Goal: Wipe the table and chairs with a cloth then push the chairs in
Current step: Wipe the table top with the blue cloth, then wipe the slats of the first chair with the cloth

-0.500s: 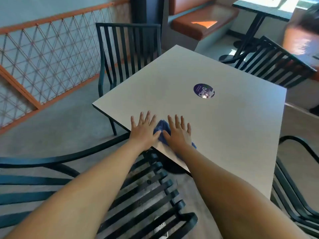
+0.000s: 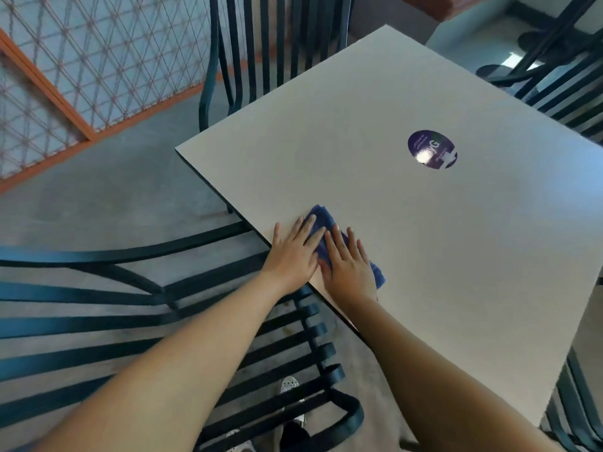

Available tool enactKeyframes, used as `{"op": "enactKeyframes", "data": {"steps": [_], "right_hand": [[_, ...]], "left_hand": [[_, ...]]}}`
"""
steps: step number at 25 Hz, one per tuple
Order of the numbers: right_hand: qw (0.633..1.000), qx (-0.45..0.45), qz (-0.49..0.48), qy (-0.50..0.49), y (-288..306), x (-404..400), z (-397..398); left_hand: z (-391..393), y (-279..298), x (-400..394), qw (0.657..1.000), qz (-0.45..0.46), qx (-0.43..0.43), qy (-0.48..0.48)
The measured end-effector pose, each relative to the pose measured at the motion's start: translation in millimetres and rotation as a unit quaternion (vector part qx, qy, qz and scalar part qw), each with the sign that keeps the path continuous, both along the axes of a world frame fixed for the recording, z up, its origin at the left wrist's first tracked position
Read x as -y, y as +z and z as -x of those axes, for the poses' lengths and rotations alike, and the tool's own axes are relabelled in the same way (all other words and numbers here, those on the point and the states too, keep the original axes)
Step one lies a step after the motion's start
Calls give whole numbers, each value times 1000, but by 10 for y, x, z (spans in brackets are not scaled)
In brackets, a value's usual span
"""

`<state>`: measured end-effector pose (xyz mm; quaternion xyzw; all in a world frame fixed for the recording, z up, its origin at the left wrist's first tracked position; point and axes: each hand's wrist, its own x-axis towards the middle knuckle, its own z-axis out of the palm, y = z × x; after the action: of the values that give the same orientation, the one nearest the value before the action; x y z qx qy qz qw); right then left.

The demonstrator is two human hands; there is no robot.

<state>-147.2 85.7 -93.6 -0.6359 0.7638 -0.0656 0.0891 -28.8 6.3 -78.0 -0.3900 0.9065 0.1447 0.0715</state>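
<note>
Presently catalogued, one moment of table-wiping.

Item 1: folded blue cloth (image 2: 321, 220), lying flat on the near-left part of the square pale laminate table top (image 2: 375, 197), close to the dark-edged near rim. Its long axis runs diagonally, from far-left to near-right; one end shows beyond the fingertips, the other past the right wrist.

Item 2: left hand (image 2: 292, 256), palm down, fingers spread and flat, resting partly on the cloth's left side and partly on bare table. Not clenched; pressing, not gripping.

Item 3: right hand (image 2: 347, 267), likewise flat and spread, lying more fully over the cloth. Both hands sit side by side, thumbs nearly touching. The right appears to carry most of the cloth.

Relation governing the coming move: nearly all unwiped surface lies ahead and to the right of the hands, so the stroke would probably run outward along the cloth's own axis or sweep rightward.

Item 4: round dark purple sticker (image 2: 432, 149), flat, well apart, no obstacle.

Item 5: dark green slatted metal chair (image 2: 270, 350), directly beneath the arms, pulled out from the table.

Item 6: further matching chair (image 2: 248, 44) at the far-left side; another (image 2: 561, 89) far right. Nothing stands on the table top besides the cloth.
</note>
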Motion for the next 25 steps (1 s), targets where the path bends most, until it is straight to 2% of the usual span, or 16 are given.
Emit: {"op": "enactKeyframes", "data": {"steps": [3, 7, 12, 16, 21, 23, 25], "right_hand": [[999, -11, 45, 4, -42, 85, -185], [999, 17, 32, 13, -28, 203, -490], [998, 57, 41, -7, -11, 411, -886], [995, 89, 49, 15, 15, 613, -1154], [969, 232, 22, 80, -187, 706, -1745], [941, 333, -40, 43, -495, 706, -1989], [922, 372, -106, 15, -887, 724, -2191]], "left_hand": [[-173, -66, -78, 998, 27, -16, 58], [-406, -101, -82, 990, 27, -26, 138], [-704, -135, 68, 982, 33, -40, 181], [-976, -169, 195, 973, 37, -80, 215], [-1682, -513, 195, 939, 16, -186, 290], [-1981, -793, 180, 934, -4, -172, 315], [-2211, -1132, 222, 930, -34, -127, 343]]}}
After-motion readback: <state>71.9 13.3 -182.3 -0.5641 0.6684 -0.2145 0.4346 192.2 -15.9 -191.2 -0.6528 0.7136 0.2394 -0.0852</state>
